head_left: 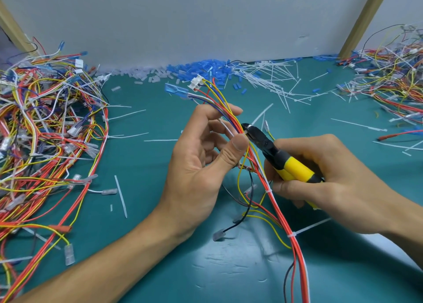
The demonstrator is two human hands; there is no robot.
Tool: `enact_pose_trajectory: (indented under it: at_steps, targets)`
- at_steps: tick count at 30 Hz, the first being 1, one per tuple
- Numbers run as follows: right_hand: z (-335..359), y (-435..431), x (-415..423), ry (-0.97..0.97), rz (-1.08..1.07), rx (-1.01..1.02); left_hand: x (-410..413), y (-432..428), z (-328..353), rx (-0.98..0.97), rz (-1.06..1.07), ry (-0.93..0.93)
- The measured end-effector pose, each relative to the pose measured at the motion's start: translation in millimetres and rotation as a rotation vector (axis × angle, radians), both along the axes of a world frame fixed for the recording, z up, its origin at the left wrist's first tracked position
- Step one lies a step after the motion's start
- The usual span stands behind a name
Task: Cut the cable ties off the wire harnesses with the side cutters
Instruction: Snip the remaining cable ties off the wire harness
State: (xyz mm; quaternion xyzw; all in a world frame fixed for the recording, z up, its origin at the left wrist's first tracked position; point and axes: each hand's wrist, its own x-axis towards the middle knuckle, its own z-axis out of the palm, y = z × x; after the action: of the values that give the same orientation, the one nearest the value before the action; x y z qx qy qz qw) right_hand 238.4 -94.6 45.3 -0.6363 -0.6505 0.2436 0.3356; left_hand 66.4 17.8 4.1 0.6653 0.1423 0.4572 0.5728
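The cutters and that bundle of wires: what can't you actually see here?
Head view only:
- Tips of the side cutters: buried behind the wire harness and left hand thumb.
- Cable tie being cut: too small, mostly hidden.
- Cutter handles: wrapped by the right hand.
- Harness lower end: cut off by the bottom edge.

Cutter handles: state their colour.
Yellow with black ends, on the cutters in the right hand; head view.

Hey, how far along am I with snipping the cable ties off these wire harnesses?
Done so far: a scatter of cut ties lies at the back of the green mat. In hand: your left hand holds one harness, and the side cutters in your right hand sit at a tie on it. Left: two more ties lower on that harness, plus the tangled pile on the left.
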Motion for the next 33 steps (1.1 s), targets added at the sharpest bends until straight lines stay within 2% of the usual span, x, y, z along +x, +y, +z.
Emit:
enact_pose_trajectory:
  at_steps: [16,33]
  targets:
    - [-1.3,-0.7,-0.3,-0.029,0.004,0.023,-0.2,1.0,-0.1,0.017,0.005,0.007]
    - [-2.5,0.7,-0.1,0.046,0.041,0.002,-0.6,-1.6,2.4,0.021,0.018,0.009]
